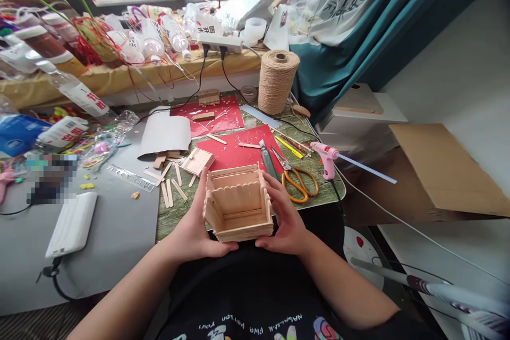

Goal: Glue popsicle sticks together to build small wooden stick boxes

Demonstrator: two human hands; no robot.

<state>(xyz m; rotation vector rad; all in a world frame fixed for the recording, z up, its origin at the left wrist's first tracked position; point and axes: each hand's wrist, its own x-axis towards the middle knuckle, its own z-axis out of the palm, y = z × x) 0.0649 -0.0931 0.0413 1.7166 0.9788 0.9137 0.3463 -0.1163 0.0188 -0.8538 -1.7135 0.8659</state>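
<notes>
A small open box made of wooden craft sticks (241,202) is held between my two hands, just above the near edge of the table. Its open top tilts toward me, and a divider of round-ended sticks crosses its inside. My left hand (199,228) grips the left side, thumb along the lower front edge. On the opposite side, my right hand (289,223) wraps the right wall with its thumb at the bottom corner. Beyond the box lie orange-handled scissors (295,178), a green utility knife (268,159) and a small flat stick-built piece (198,161).
A pink glue gun (327,159) with a long glue stick lies at the table's right edge, its cord trailing down. A twine spool (278,82) stands at the back. Loose craft sticks (169,193), red sheets (235,151) and a white power bank (72,223) lie left and centre.
</notes>
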